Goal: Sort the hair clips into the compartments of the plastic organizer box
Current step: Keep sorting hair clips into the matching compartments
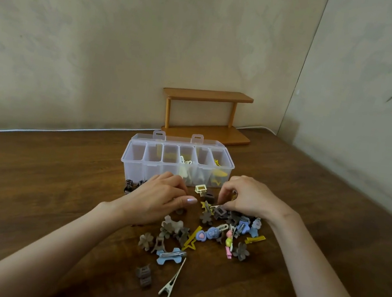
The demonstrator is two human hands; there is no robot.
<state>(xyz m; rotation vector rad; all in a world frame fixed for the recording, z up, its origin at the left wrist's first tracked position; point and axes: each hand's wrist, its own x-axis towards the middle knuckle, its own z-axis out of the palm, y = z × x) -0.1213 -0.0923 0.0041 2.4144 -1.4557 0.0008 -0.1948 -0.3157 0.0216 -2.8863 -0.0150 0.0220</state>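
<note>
A pale clip (216, 206) is pinched by the right hand (248, 200) over the clip pile (212, 233), just before the open box (135, 165). The left hand (158, 198) is curled, palm down, on the pile; its hold cannot be told.

A dark wooden table (35, 189) is occupied by a clear organizer box (135, 165), scattered hair clips (212, 232) and a small wooden shelf (209, 94).

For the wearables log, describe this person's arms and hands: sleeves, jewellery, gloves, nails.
The left forearm and right forearm are bare to the frame edge: no sleeves, watch or bracelet show. The left hand and right hand wear no gloves; no ring is plainly visible. The left thumbnail carries pale, pearly polish.
</note>
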